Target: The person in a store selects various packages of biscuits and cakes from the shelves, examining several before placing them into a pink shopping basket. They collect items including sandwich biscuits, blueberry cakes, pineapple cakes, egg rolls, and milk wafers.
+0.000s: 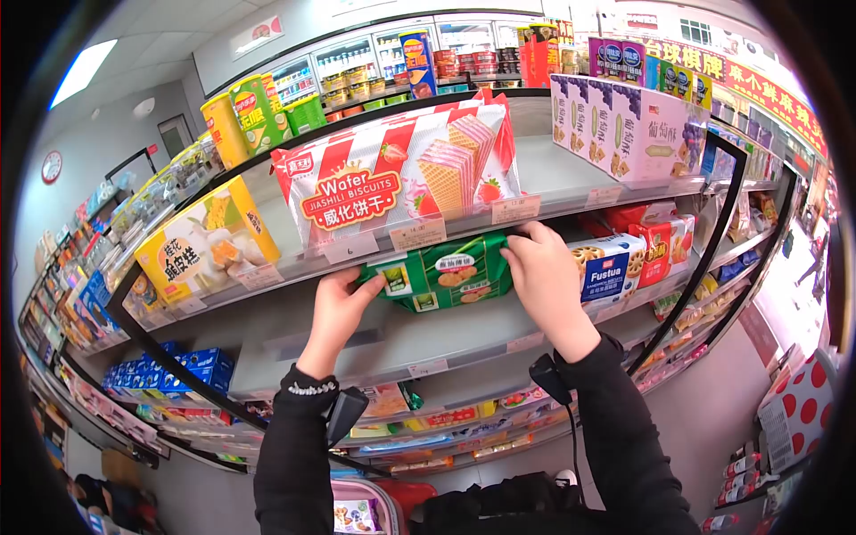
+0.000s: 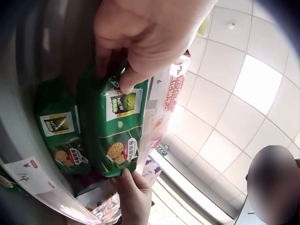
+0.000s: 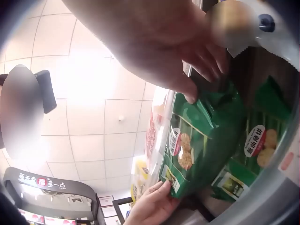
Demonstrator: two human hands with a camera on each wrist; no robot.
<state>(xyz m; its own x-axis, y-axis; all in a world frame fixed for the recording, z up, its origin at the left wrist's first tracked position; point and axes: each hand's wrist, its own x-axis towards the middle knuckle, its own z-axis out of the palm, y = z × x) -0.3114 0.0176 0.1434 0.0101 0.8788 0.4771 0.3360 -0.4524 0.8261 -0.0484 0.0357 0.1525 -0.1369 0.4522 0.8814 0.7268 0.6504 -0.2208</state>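
Middle shelf (image 1: 392, 350), green cracker pack (image 1: 450, 267) held crosswise at its front, just below the edge of the upper shelf (image 1: 566, 207); face with biscuit pictures turned outward.

Left hand (image 1: 334, 321) at the pack's left end; thumb over the front, the end pinched between it and the fingers behind; right hand (image 1: 546, 276) at the other end, thumb near the top corner, fingers apart and bent round the back; how far they reach behind, cannot tell.

Second green pack (image 2: 61, 124) close by, lower, partly hidden by the first; whether the two touch, cannot tell; Fustua biscuit pack (image 1: 611, 272) to the right; strawberry wafer bag (image 1: 401, 174) above.

Progress, my reading: partway; done, a hold on both ends and the pack roughly level; left, letting go, neither hand being off it; whether its underside bears on anything, unclear.
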